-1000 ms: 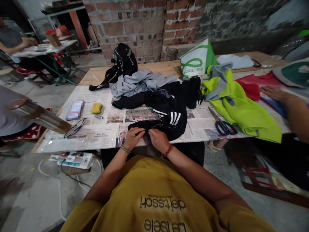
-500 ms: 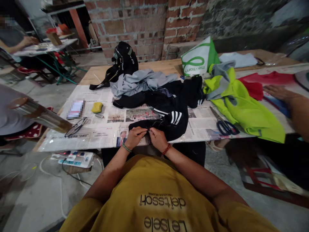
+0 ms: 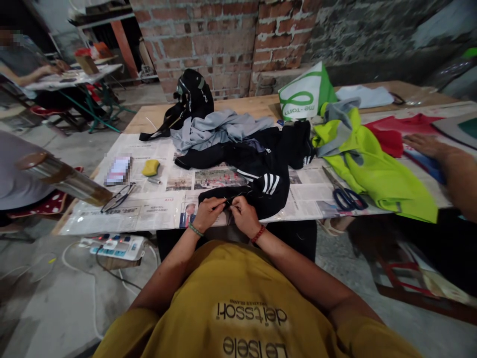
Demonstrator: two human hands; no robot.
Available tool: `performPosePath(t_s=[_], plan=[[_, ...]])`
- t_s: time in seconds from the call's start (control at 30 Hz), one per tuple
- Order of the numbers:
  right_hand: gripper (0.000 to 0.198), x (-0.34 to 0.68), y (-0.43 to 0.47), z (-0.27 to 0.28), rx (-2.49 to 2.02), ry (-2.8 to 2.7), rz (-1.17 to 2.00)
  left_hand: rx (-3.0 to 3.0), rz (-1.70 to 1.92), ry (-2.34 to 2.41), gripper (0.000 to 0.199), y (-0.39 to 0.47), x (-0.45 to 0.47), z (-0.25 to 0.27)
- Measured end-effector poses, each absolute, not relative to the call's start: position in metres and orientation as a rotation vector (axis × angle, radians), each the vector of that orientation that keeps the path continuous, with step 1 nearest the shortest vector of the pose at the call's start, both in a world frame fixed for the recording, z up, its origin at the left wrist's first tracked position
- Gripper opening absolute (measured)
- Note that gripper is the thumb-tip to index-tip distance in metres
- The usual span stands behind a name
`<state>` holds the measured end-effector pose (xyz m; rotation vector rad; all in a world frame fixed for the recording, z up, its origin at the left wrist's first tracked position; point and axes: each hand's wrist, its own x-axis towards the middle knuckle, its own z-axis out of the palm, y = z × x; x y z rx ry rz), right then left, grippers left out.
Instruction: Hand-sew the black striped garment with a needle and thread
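Note:
A black garment (image 3: 266, 199) with white stripes lies bunched along the table's front edge. My left hand (image 3: 209, 214) is closed in a pinch on its near edge, a green bead bracelet at the wrist. Close beside it, my right hand (image 3: 244, 215), with a red bead bracelet, also has thumb and finger pressed together at the cloth. A tiny light glint shows between the fingertips; whatever the right fingers hold is too small to name. A grey cloth (image 3: 219, 129) lies heaped behind the black one.
Dark-handled scissors (image 3: 348, 198) lie right, near a neon-yellow garment (image 3: 383, 174). Leftward are a yellow sponge (image 3: 150, 167), a phone (image 3: 118, 170), eyeglasses (image 3: 118, 198) and a tilted bottle (image 3: 67, 179). A power strip (image 3: 119, 247) sits below the table edge. Another person's hand (image 3: 423, 144) rests at right.
My right hand has shifted slightly, and its fingertips are a little farther from the left ones. The garment stays in place; the view has tilted a little.

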<state>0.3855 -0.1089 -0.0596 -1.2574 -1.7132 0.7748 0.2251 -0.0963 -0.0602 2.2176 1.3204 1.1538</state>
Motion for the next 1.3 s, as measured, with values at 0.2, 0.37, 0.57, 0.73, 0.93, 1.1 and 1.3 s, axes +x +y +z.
performPosePath(t_s=[0.2, 0.37, 0.57, 0.73, 0.93, 1.1, 1.3], plan=[[0.005, 0.379, -0.103, -0.053, -1.274, -1.659, 0.766, 2.362, 1.072, 1.253, 0.017, -0.098, 0.226, -0.056], [0.009, 0.386, -0.108, -0.049, -1.256, -1.669, 0.78, 2.274, 1.134, 1.298, 0.015, -0.099, 0.226, -0.055], [0.016, 0.412, -0.123, -0.029, -1.114, -1.567, 0.567, 2.174, 1.176, 1.416, 0.015, -0.101, 0.225, -0.054], [0.02, 0.414, -0.101, 0.006, -1.063, -1.587, 0.328, 2.196, 1.214, 1.437, 0.016, -0.103, 0.224, -0.054], [0.025, 0.403, -0.084, 0.0, -1.102, -1.79, 0.565, 2.22, 1.227, 1.462, 0.016, -0.105, 0.223, -0.055], [0.023, 0.418, -0.108, -0.016, -1.158, -1.626, 0.716, 2.208, 1.216, 1.497, 0.018, -0.104, 0.223, -0.056], [0.024, 0.441, -0.121, -0.007, -1.181, -1.38, 0.835, 2.196, 1.227, 1.489, 0.017, -0.104, 0.223, -0.056]])
